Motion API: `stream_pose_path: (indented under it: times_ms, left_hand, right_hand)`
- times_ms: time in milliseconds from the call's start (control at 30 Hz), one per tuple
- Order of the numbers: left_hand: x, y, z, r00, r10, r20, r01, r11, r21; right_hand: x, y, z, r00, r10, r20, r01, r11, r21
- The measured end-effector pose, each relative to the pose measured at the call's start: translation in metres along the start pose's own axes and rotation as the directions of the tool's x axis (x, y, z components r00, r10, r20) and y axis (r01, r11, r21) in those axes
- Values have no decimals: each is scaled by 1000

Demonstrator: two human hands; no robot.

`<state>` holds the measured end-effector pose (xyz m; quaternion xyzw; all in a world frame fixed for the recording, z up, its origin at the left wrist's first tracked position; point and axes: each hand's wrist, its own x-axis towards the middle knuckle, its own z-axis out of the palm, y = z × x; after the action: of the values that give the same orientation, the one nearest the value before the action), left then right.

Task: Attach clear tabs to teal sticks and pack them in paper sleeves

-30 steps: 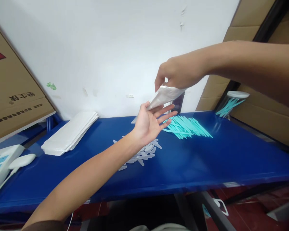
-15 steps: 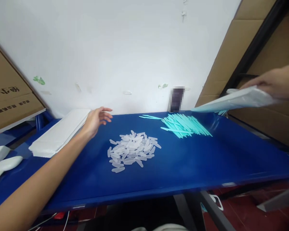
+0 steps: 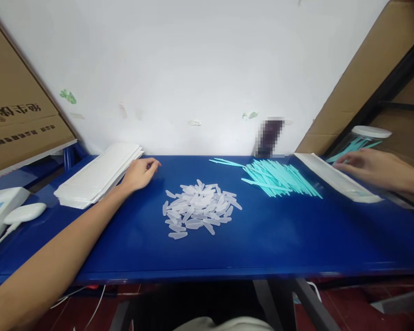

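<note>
My left hand (image 3: 138, 174) rests on the blue table (image 3: 262, 243) against the near right corner of a stack of white bags (image 3: 96, 178), fingers loosely curled with nothing held. My right hand (image 3: 369, 168) lies flat, fingers stretched out, on the far end of a white packet (image 3: 334, 181) that rests on the table's right side. Between the hands lie a heap of small clear plastic pieces (image 3: 200, 209) and a pile of thin teal sticks (image 3: 279, 179).
A clear jar with a white lid (image 3: 364, 138) holding teal sticks stands at the far right, against cardboard. A cardboard box (image 3: 17, 119) leans at the left, above a white device with a cord (image 3: 10, 216). A white wall backs the table.
My right hand carried the white packet to the right and laid it on the table. My left hand swung left from under the packet to the stack of bags.
</note>
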<state>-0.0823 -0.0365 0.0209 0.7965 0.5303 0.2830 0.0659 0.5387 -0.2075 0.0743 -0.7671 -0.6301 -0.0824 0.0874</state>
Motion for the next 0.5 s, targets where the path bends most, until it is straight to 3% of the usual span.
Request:
stream_pose_path:
  times_ms: [67, 133, 233, 367, 500]
  left_hand:
    - [-3, 3, 2, 997, 63, 38, -64, 997, 31]
    - [-8, 4, 2, 990, 119, 71, -123, 991, 48]
    - [-13, 3, 2, 980, 170, 98, -175, 984, 40]
    - [-13, 10, 7, 965, 230, 128, -230, 973, -19]
    - [3, 39, 26, 911, 357, 208, -355, 934, -46]
  right_hand:
    - [4, -51, -11, 1000, -4, -1, 4, 1000, 14]
    - [6, -99, -11, 983, -120, 141, 117, 993, 26]
    - [11, -148, 3, 891, -302, 339, 291, 953, 85]
    - [21, -169, 22, 833, -368, 412, 379, 923, 59]
    - [29, -170, 29, 797, -414, 440, 443, 896, 40]
